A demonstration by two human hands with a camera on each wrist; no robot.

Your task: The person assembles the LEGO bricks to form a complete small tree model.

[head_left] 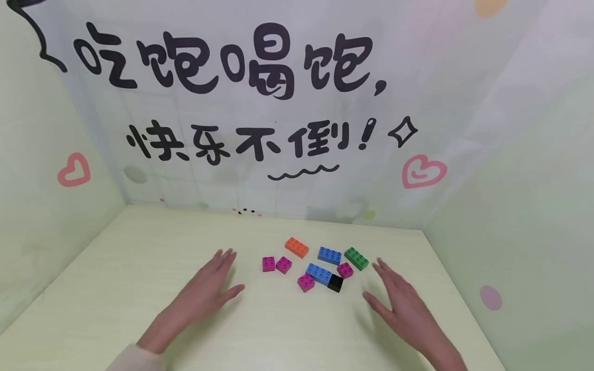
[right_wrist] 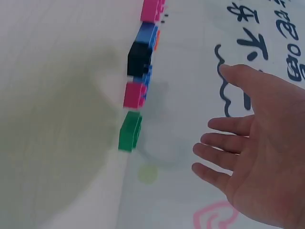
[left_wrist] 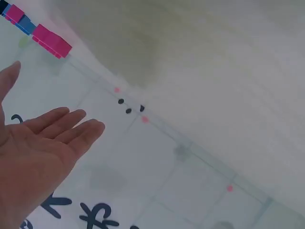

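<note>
My left hand [head_left: 209, 286] hovers over the table left of a loose group of toy building bricks, its fingers extended and thumb apart. On the group's other side is my right hand [head_left: 401, 306], fingers straight, holding nothing. Nearest the left hand lie two magenta bricks [head_left: 268, 264]. An orange brick [head_left: 296, 248] is behind them. Two blue bricks [head_left: 330, 255] lie in the middle, the front one touching a black brick [head_left: 335, 283]. Another magenta brick [head_left: 306, 282] sits in front, and one more [head_left: 345, 270] beside the green brick [head_left: 356, 258], which is closest to the right hand [right_wrist: 257, 148].
The pale table [head_left: 260, 330] is bounded by a printed backdrop [head_left: 278, 113] with dark lettering behind and pale side panels [head_left: 524, 257] at left and right. Hand shadows fall on the tabletop.
</note>
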